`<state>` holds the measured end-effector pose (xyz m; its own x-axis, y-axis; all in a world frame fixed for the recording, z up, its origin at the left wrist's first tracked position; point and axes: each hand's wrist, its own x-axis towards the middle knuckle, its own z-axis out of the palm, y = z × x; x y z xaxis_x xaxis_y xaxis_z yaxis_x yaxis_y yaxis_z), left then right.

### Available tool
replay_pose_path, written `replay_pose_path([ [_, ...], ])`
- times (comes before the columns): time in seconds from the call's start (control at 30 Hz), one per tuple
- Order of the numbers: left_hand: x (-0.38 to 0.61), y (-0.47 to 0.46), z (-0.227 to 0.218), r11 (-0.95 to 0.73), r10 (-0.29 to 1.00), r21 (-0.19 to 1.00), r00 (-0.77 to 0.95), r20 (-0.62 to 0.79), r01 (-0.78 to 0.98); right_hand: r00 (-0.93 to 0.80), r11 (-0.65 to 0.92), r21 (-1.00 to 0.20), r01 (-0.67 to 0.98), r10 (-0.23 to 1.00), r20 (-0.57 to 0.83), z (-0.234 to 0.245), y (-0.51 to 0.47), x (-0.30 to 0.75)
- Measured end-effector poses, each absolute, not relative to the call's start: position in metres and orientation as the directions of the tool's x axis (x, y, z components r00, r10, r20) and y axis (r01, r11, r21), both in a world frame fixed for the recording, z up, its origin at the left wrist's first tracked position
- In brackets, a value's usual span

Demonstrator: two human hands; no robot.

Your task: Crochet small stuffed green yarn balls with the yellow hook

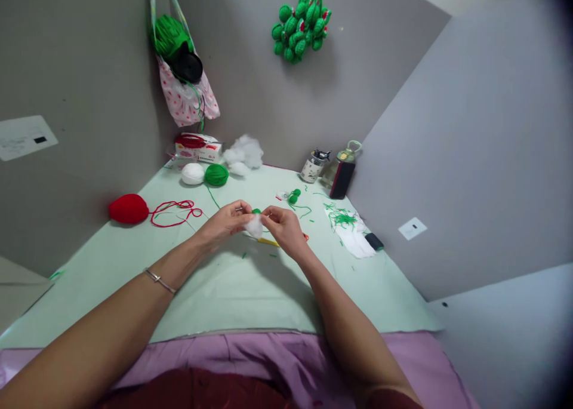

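Green-and-white piece (255,225) sits near the yellow tool (268,242), above the desk (215,295); from my remote view, the left hand (233,217) and right hand (282,224) each hold it in a narrow pinching grip. Beyond the tool, leftward, I see a green yarn ball (216,175).

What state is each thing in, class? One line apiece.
White fluff: held, left hand and right hand
Green piece: held too
Red yarn ball: wound, strand loose
Green yarn ball: wound, strand trailing
White yarn ball: wound
Green clippings: loose, scattered
Green crocheted bunch: hanging
Spotted bag: hanging
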<state>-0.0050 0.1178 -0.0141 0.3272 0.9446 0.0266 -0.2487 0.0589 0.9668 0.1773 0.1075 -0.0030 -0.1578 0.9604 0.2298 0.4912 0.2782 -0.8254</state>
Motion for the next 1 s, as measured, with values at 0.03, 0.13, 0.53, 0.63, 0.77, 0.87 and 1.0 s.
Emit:
replay_pose_path([
  [0.03,-0.005,0.118,-0.015,0.054,0.946,0.970,0.323,0.026,-0.238,-0.162,0.276,-0.830,0.485,0.961,0.225,-0.003,0.107,0.177],
  [0.13,-0.001,0.118,-0.020,0.011,0.963,0.978,0.264,0.045,-0.208,-0.185,0.274,-0.840,0.469,0.960,0.210,-0.002,0.106,0.175],
  [0.53,0.007,0.112,-0.023,-0.005,0.985,0.973,0.167,0.045,-0.229,-0.166,0.305,-0.730,0.612,0.952,0.259,0.004,0.099,0.166],
  [0.63,0.005,0.111,-0.018,0.017,0.970,0.967,0.238,0.046,-0.252,-0.099,0.274,-0.714,0.644,0.956,0.278,0.002,0.105,0.172],
  [0.77,0.003,0.114,-0.017,0.032,0.956,0.974,0.292,0.036,-0.223,-0.102,0.271,-0.736,0.620,0.958,0.268,-0.001,0.110,0.179],
  [0.87,0.004,0.115,-0.022,0.005,0.966,0.981,0.256,0.045,-0.192,-0.158,0.290,-0.766,0.574,0.957,0.244,-0.001,0.108,0.178],
  [1.0,0.007,0.114,-0.027,-0.055,0.984,0.989,0.162,0.077,-0.134,-0.233,0.318,-0.784,0.533,0.946,0.226,0.004,0.098,0.171],
])
